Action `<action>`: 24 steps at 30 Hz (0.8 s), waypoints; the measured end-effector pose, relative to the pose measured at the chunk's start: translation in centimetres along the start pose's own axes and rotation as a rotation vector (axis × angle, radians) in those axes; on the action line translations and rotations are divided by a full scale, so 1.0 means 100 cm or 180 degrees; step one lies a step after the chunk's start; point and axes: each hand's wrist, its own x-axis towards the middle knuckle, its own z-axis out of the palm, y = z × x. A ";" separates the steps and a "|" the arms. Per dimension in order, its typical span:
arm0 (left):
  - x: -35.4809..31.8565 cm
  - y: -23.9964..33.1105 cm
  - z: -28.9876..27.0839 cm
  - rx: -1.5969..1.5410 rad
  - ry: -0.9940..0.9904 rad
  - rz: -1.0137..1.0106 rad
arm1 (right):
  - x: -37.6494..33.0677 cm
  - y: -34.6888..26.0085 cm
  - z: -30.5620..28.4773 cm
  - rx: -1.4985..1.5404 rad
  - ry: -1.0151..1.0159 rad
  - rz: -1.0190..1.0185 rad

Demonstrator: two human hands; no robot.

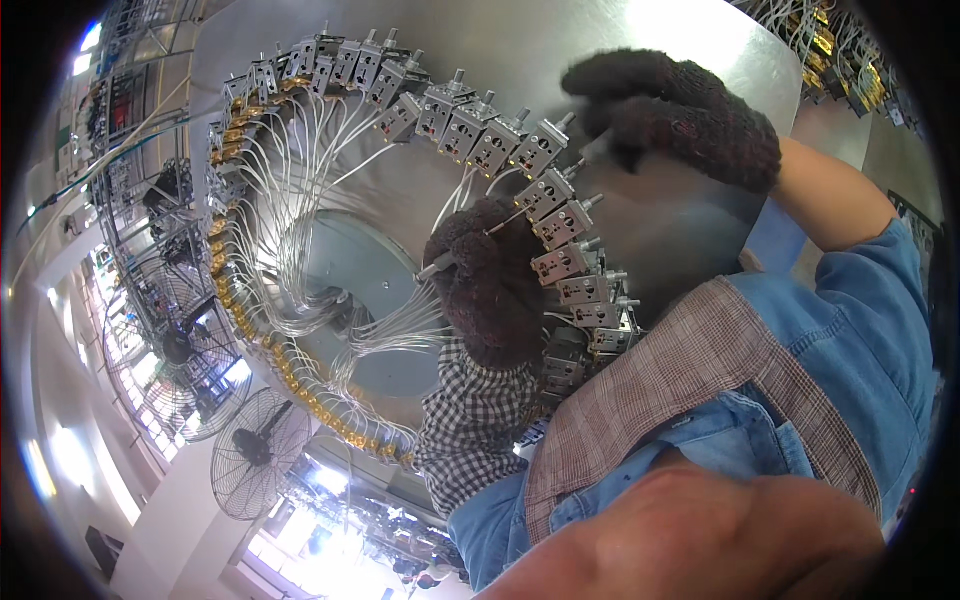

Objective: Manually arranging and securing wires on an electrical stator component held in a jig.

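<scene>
My left hand, in a dark knitted glove, is closed around a slim tool that looks like a small screwdriver. Its grey end sticks out on the left, and a thin metal shaft points up toward the metal box units. The nearest of these, a small silver unit with a round spindle, stands just above that shaft. Beyond it, my right hand, gloved too, is slightly blurred. Its lower fingers are bent at a grey piece I cannot make out, beside the spindles; the upper fingers stretch left.
Several similar units ring the round stand, their white wires gathering toward its grey centre. Brass-coloured fittings line the left rim. A metal sheet lies behind. More wired parts hang upper right; a fan stands lower left.
</scene>
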 end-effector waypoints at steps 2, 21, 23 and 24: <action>0.001 0.002 0.005 0.0016 -0.0093 -0.0020 | -0.003 0.001 0.001 -0.0395 0.0087 -0.0168; 0.008 0.003 -0.001 0.0169 -0.0282 0.0003 | 0.011 -0.018 -0.001 -0.1131 0.0135 0.1100; 0.009 0.000 -0.015 0.0021 -0.0399 -0.0091 | 0.009 -0.017 0.000 -0.1017 0.0101 0.0960; 0.010 -0.001 -0.019 -0.0127 -0.0525 -0.0193 | 0.008 -0.017 0.001 -0.0899 0.0079 0.0822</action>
